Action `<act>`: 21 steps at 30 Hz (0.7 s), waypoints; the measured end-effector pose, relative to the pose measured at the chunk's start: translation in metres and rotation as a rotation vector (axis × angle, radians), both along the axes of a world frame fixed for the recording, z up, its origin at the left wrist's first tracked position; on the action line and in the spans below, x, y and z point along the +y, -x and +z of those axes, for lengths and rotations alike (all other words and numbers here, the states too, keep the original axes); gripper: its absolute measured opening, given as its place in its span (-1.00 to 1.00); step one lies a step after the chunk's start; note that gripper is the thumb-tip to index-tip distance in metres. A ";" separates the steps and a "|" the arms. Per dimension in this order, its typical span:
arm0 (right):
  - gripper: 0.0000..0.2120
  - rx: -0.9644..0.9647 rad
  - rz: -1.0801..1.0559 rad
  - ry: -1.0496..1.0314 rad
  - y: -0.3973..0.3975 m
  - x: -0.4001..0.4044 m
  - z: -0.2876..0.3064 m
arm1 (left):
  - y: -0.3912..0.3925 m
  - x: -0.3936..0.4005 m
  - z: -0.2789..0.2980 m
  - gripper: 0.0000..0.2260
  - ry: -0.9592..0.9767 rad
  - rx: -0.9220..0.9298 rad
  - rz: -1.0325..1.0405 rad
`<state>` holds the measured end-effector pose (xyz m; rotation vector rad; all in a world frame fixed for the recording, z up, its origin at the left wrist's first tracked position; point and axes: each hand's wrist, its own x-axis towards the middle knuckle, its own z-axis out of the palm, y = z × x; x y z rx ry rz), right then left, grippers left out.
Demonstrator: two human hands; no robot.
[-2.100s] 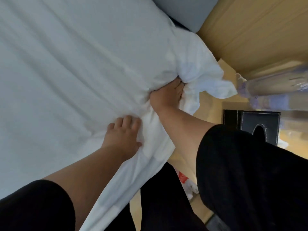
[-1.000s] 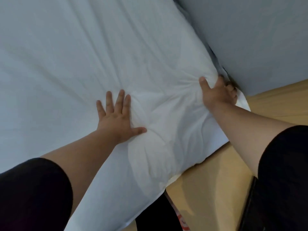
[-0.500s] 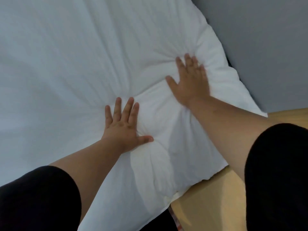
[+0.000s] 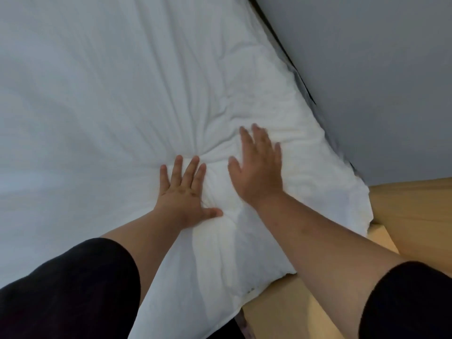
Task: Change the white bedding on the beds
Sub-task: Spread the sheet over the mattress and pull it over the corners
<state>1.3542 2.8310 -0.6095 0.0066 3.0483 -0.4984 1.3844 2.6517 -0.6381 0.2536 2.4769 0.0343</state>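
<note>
White cotton gives softly under both palms: the left hand (image 4: 186, 194) lies flat on the white bedding (image 4: 102, 94) with its fingers straight and a little spread, the thumb stuck out to the side, holding nothing, only pressing down. Just beside it, the right hand (image 4: 259, 167) is flat as well, fingers extended and close together, slightly blurred at the tips, resting on the cloth a bit nearer the corner. Neither hand pinches or curls round the fabric. Between and ahead of the two hands the sheet is gathered into a fan of fine creases that run together to a point near the left fingertips, then spread out across the mattress. Farther off the cloth looks smoother, pale and faintly bluish in the dim light, while near the corner it is puffier and more rumpled, with a warmer cream tone. The bedding covers the whole bed top and drapes over the near edge, its corner hanging beside a light wooden ledge (image 4: 415, 211). A grey headboard (image 4: 379, 81) rises along the bed's far-right side, a dark gap showing where it meets the mattress. Black sleeves (image 4: 68, 289) cover both upper arms.
</note>
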 end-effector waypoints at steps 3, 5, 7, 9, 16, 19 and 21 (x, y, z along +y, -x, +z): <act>-0.37 -0.122 0.179 -0.049 -0.023 0.006 -0.016 | -0.012 -0.006 0.009 0.05 -0.071 0.085 0.000; -0.29 -0.165 -0.024 -0.151 -0.032 0.068 -0.025 | -0.036 -0.024 0.015 -0.03 -0.124 0.113 0.006; -0.22 -0.263 -0.354 -0.201 -0.047 0.131 -0.026 | -0.074 -0.057 0.017 -0.08 -0.121 0.127 0.045; -0.14 -0.399 -0.658 -0.196 -0.063 0.163 -0.018 | -0.116 -0.092 0.018 -0.10 -0.102 0.129 0.091; -0.25 -0.318 -0.466 -0.228 -0.044 0.061 0.024 | -0.203 -0.172 0.042 -0.22 -0.089 0.118 0.055; -0.31 -0.240 -0.121 -0.200 -0.076 -0.057 0.049 | -0.237 -0.210 0.056 -0.27 -0.037 0.203 0.153; -0.32 -0.278 0.139 -0.209 -0.118 -0.132 0.042 | -0.271 -0.242 0.059 -0.25 -0.004 0.159 0.294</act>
